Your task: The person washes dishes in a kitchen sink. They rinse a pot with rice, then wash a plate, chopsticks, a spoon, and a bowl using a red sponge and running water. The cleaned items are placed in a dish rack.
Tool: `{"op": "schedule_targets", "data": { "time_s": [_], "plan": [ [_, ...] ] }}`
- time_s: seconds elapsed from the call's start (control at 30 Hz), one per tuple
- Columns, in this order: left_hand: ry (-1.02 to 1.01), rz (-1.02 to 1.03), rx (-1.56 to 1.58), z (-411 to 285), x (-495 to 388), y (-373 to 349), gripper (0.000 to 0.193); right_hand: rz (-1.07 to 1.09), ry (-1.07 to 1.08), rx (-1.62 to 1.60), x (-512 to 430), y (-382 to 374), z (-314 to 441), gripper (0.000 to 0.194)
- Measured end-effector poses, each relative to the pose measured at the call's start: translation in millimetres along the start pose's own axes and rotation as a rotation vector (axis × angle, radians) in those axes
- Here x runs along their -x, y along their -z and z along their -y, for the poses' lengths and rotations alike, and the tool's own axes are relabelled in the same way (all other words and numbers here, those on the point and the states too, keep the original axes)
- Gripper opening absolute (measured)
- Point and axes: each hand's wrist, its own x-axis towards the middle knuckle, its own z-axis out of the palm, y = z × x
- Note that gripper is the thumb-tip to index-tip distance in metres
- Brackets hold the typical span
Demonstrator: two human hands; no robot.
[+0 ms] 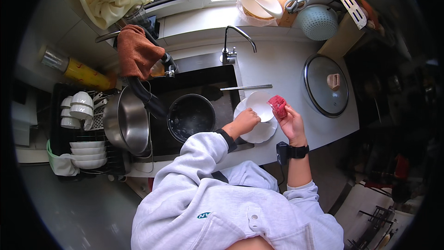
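Note:
My right hand (pixel 291 123) holds up a small red, coarse-textured block (pixel 277 105) with pale flecks. I cannot tell whether it is raw meat or a scrubbing sponge. It is just right of a white bowl (pixel 261 98), which stands on a white plate with a wavy rim (pixel 256 138). My left hand (pixel 244 121) is at the near left side of the bowl, its fingers curled over the rim. Whether they grip the bowl is unclear. Left of the plate, a black pot (pixel 191 118) with bubbly liquid stands in the dark sink (pixel 227 102).
Slim metal chopsticks (pixel 246 87) bridge the sink's right edge. Behind rises a tap (pixel 227 47). A glass lid (pixel 324 86) lies on the right counter. Leftward are a steel basin (pixel 133 121), a brown cloth (pixel 137 52) over a black arm, and a dish rack (pixel 114 154) with bowls.

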Motion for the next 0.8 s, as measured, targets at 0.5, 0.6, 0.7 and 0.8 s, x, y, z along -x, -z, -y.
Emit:
{"op": "schedule_targets", "data": {
  "time_s": [0.5, 0.6, 0.7, 0.8],
  "plan": [
    [0.433, -0.316, 0.400, 10.0, 89.9, 56.1, 0.035, 0.130, -0.013, 0.410, -33.1, -68.8, -78.2, 0.031],
    [0.919, -0.453, 0.333, 45.4, 178.3, 82.1, 0.025, 0.224, 0.013, 0.760, -50.0, -91.8, -131.6, 0.025],
    [1.487, -0.445, 0.269, 72.3, 266.3, 79.9, 0.022, 0.296, -0.017, 1.173, -72.7, -106.8, -195.1, 0.023],
    [1.489, -0.708, 0.480, 92.0, 319.3, 53.8, 0.026, 0.369, -0.040, 1.413, -101.1, -104.0, -255.0, 0.022]
  ]
}}
